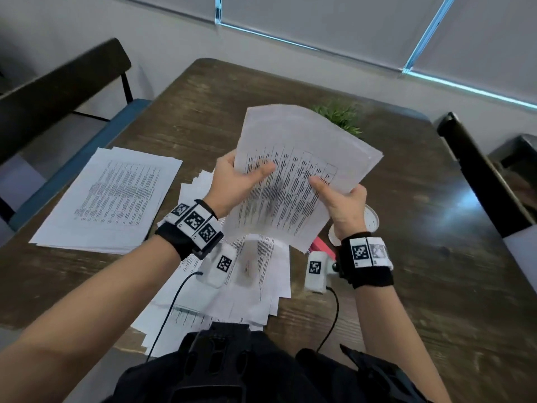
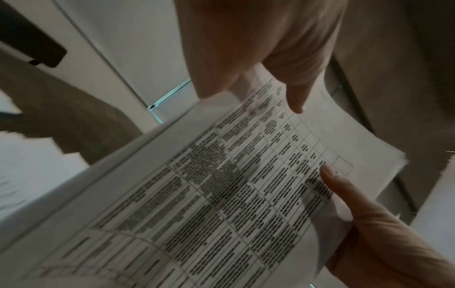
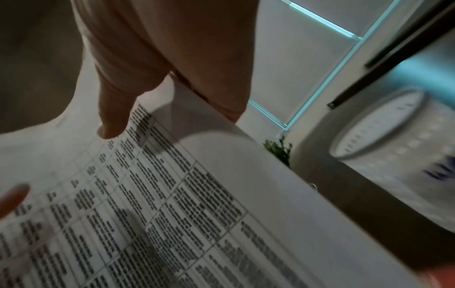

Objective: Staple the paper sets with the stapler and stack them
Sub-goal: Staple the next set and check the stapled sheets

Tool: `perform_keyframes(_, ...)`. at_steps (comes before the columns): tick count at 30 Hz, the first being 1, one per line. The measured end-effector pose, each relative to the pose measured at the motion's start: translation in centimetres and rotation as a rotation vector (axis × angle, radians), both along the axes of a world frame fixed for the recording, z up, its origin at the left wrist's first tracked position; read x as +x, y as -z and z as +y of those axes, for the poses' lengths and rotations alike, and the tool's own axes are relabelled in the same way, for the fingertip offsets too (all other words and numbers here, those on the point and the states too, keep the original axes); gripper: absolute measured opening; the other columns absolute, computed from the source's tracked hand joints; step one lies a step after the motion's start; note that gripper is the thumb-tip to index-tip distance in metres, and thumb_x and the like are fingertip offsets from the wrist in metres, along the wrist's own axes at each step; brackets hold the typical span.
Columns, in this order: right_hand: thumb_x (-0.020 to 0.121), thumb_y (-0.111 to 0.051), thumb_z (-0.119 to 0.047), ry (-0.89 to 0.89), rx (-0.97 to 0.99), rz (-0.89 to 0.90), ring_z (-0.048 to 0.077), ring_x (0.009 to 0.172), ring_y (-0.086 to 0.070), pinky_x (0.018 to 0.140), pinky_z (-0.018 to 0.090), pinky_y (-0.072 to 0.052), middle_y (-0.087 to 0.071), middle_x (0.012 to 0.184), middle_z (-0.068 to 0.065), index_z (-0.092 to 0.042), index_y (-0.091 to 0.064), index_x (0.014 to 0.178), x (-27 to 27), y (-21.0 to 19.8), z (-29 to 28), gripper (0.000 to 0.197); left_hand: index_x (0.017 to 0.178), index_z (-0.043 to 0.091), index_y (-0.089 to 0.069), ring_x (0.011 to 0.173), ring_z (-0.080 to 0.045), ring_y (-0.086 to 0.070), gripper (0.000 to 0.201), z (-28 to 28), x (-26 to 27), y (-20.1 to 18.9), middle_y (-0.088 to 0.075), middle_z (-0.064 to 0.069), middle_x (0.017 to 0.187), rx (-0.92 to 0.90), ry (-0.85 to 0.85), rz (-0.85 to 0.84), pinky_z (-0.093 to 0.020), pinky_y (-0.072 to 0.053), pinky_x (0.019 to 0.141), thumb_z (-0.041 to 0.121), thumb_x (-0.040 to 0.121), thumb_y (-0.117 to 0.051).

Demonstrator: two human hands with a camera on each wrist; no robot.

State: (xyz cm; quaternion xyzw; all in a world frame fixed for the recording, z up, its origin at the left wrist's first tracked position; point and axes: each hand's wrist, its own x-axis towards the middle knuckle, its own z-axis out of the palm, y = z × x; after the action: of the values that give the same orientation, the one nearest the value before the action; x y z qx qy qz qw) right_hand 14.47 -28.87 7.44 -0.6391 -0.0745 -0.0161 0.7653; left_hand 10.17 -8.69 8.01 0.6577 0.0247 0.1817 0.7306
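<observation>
So both hands are up off the table (image 1: 377, 286) with one paper set (image 1: 293, 181) held between them, tilted, printed table facing the camera. The left hand (image 1: 235, 181) has it by its left edge, thumb lying flat across the print and fingers tucked behind the sheets. The right hand (image 1: 345, 205) pinches the lower right edge the same way, thumb on top and the rest behind.

Containers: only one I can spot, a white cup-like tub (image 1: 370, 221) with a lid on, sitting just behind the right hand toward the table's right side. What's inside, can't tell.

Down on the table, a neat stack of printed sheets (image 1: 113, 199) lies near the left edge, and a messy fan of loose sheets (image 1: 255, 274) is spread by the near edge under the wrists. A bit of something pink (image 1: 321, 245) pokes out under the held set, probably the stapler, mostly hidden. A small green plant (image 1: 340, 114) sits toward the far edge behind the paper.

Only the head view shows the piles and the pink bit. The left wrist view gets both thumbs pressed on the page (image 2: 246, 194), the left thumb (image 2: 295, 93) near the top and the right thumb (image 2: 339, 185) lower. The right wrist view adds the tub (image 3: 393, 146) up close, blurry, with some blue print on its side, plus the plant (image 3: 278, 152) peeking over the paper's edge (image 3: 172, 194).
</observation>
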Motion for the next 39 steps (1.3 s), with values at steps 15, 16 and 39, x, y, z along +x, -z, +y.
perform_keyframes(15, 0.07, -0.085, -0.01, 0.038, -0.089, -0.138, 0.012, 0.073, -0.065, 0.067, 0.029, -0.052, -0.072, 0.077, -0.003, -0.015, -0.072, 0.08, 0.6, -3.3, 2.0, 0.017, 0.085, 0.024, -0.073, 0.081, -0.008, -0.07, 0.017, 1.6, 0.8, -3.4, -0.073, 0.007, 0.086, 0.139, -0.097, -0.085, -0.025, -0.056, 0.072, 0.017, 0.074, -0.084)
perform_keyframes(16, 0.071, -0.084, -0.007, 0.045, -0.076, -0.152, 0.011, 0.071, -0.065, 0.065, 0.027, -0.052, -0.072, 0.075, -0.004, -0.015, -0.072, 0.078, 0.5, -3.6, 2.2, 0.016, 0.084, 0.024, -0.073, 0.082, -0.009, -0.07, 0.017, 1.6, 0.8, -3.7, -0.073, 0.007, 0.086, 0.144, -0.103, -0.101, -0.026, -0.057, 0.073, 0.018, 0.074, -0.084)
perform_keyframes(39, 0.071, -0.081, 0.003, 0.036, -0.077, -0.036, 0.011, 0.08, -0.071, 0.074, 0.028, -0.058, -0.073, 0.084, -0.003, -0.011, -0.071, 0.089, 1.0, 0.6, 3.7, 0.025, 0.097, 0.016, -0.07, 0.092, -0.01, -0.071, 0.034, 4.2, 1.7, 1.5, -0.073, 0.0, 0.096, 0.139, -0.122, 0.167, -0.027, -0.059, 0.078, 0.02, 0.068, -0.087)
